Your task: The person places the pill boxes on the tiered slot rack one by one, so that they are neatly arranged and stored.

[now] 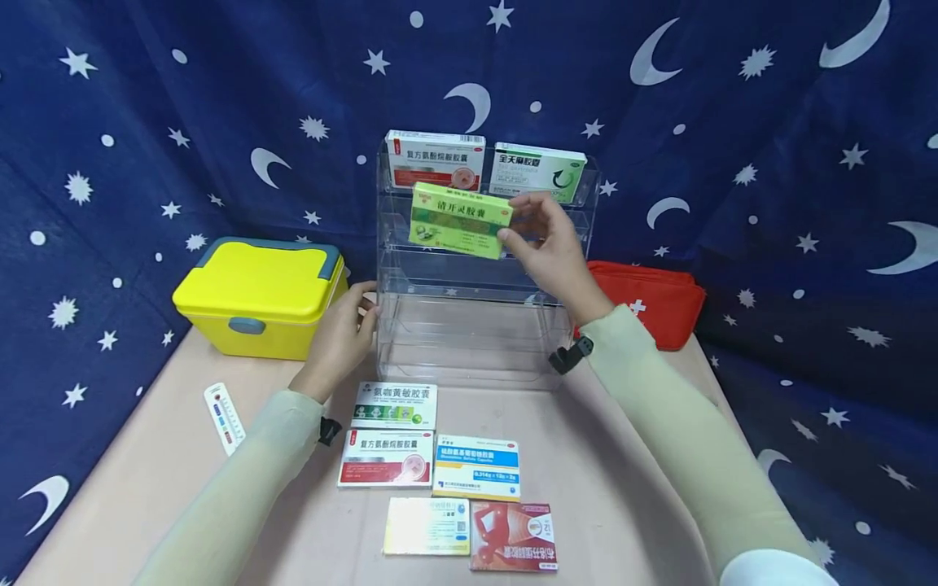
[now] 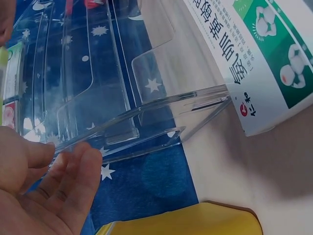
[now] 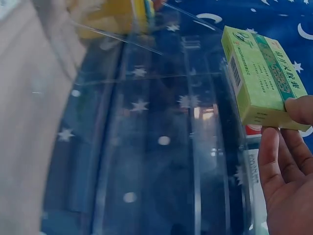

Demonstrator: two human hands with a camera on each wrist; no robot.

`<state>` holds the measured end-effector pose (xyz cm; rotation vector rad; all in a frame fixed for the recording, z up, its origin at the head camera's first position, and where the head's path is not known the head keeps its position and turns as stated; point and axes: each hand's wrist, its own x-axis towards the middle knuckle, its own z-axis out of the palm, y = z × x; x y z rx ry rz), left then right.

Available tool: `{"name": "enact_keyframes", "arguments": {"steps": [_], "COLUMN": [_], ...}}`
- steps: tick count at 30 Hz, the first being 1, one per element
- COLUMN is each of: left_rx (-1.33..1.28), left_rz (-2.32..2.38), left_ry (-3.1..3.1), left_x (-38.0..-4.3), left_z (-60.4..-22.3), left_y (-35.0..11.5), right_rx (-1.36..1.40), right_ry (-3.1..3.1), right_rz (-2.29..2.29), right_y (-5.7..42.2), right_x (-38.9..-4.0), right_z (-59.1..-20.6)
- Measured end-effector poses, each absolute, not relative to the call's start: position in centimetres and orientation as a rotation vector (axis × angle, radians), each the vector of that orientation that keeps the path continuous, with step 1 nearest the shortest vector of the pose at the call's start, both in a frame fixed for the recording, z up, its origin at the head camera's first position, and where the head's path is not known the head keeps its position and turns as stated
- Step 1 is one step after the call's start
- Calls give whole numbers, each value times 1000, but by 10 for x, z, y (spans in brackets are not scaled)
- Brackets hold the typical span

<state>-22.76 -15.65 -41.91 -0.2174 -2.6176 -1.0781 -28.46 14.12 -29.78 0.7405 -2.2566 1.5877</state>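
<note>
A person's right hand (image 1: 553, 252) pinches a light-green medicine box (image 1: 460, 220) between thumb and fingers, holding it slightly tilted at the upper centre of the frame, before the upper tiers of a clear rack (image 1: 472, 325). The left hand (image 1: 342, 338), left of centre, grips the rack's side edge with thumb and fingers. A red-and-white box (image 1: 437, 159) and a green-and-white box (image 1: 541, 169) stand side by side in the top tier. Five medicine boxes, a blue-and-white one (image 1: 476, 466) among them, lie on the worktop (image 1: 615, 505) at lower centre. A yellow case (image 1: 252, 297) sits at left, a red pouch (image 1: 655, 313) at right, against a star-and-moon cloth (image 1: 220, 106).
</note>
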Motion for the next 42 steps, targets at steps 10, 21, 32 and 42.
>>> {"name": "enact_keyframes", "arguments": {"steps": [10, 21, 32, 42], "left_rx": [-191, -219, -208, -216], "left_rz": [-1074, -1080, -1083, -1073], "left_ry": [-2634, -2638, -2643, -2634], "left_x": [-228, -226, -225, -225], "left_z": [-420, -418, -417, -418], "left_y": [-159, -158, -157, -157], "right_rx": [796, 859, 849, 830], "right_ry": [-2272, -2367, -2391, -2423], "right_rz": [1416, 1255, 1194, 1173], "right_y": [121, 110, 111, 114], "right_x": [-338, -342, -343, -338], "right_z": [-298, -310, -312, -313]}}
